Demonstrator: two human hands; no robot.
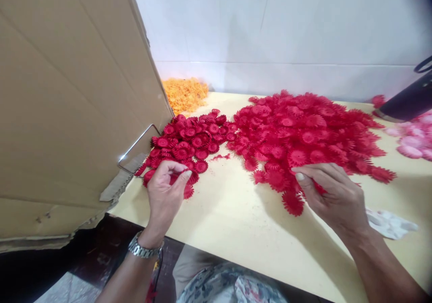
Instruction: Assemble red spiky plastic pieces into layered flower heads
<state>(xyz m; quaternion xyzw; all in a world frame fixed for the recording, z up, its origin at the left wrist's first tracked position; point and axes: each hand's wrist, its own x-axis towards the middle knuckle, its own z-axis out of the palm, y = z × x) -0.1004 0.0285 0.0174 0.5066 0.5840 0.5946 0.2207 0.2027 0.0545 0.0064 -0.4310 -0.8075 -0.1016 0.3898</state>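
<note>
My left hand, with a metal-banded watch on its wrist, is over the near edge of a heap of dark red, curled-edge fabric flowers. Its thumb and fingers are pinched; what they hold, if anything, I cannot make out. My right hand is pinched too, at the front of a larger heap of bright red flat flower pieces with notched edges. Anything between those fingertips is too small to tell. One loose red piece lies just below that thumb.
A big cardboard panel stands on the left, with a bent metal wire sticking out. Orange pieces lie at the back against the white wall. On the right are pink pieces, a dark cylinder and a crumpled white cloth.
</note>
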